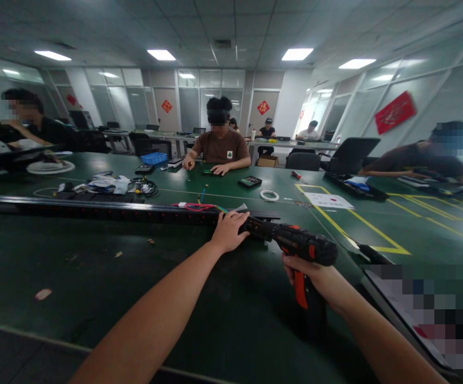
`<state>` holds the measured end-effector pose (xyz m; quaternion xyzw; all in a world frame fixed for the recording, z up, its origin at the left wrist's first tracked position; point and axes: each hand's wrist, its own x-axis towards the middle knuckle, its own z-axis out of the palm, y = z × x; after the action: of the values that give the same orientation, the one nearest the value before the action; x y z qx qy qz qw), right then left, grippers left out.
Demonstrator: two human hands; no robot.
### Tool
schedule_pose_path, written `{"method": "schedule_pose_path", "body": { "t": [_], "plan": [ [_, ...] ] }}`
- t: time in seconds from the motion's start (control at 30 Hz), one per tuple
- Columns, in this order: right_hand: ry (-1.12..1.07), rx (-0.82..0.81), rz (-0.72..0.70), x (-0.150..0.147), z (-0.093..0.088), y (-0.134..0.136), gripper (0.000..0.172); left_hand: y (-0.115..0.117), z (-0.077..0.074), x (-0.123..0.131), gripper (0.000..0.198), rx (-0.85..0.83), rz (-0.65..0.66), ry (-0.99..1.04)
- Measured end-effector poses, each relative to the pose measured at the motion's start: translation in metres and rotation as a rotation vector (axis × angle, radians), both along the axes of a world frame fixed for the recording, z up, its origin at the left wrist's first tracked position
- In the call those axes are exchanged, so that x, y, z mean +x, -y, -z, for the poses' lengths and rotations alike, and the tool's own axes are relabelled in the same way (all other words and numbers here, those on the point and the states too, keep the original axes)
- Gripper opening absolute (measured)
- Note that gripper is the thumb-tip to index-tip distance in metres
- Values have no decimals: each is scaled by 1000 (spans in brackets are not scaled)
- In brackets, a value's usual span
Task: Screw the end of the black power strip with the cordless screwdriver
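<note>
My right hand (pixel 316 273) is wrapped round the grip of a black and orange cordless power screwdriver (pixel 305 244). Its nose points left at the right end of a long black metal rail (pixel 95 209), which lies across the table. Over that end is my left hand (pixel 230 232), its fingers curled on the rail and the thumb toward the tool's tip. Whether the tip touches a screw is hidden by the hand. Red, blue and green-yellow wires (pixel 194 207) come out of the rail just left of my left hand.
Beyond the rail lie a cable bundle (pixel 145 186), a white tape ring (pixel 269 196), a black tray (pixel 249 182) and a blue basket (pixel 154 158). Across the table sits a person (pixel 220 146). Yellow tape (pixel 391 249) marks the right side, near a paper sheet (pixel 329 200).
</note>
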<state>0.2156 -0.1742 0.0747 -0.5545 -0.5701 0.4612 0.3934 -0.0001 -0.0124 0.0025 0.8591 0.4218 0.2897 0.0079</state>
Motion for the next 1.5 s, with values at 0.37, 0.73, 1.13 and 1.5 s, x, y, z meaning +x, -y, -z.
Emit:
{"method": "schedule_pose_path", "body": {
  "t": [0.37, 0.73, 1.13, 1.5],
  "plan": [
    [-17, -24, -2, -1, -1, 2, 31, -2, 3, 0, 64, 15, 2, 11],
    [-22, -36, -4, 0, -2, 1, 33, -1, 1, 0, 64, -2, 1, 2],
    [-19, -38, -31, 3, 2, -2, 35, 1, 0, 0, 63, -2, -1, 5],
    [-13, -47, -18, 3, 1, -2, 35, 0, 1, 0, 63, -5, 0, 2]
  ]
}}
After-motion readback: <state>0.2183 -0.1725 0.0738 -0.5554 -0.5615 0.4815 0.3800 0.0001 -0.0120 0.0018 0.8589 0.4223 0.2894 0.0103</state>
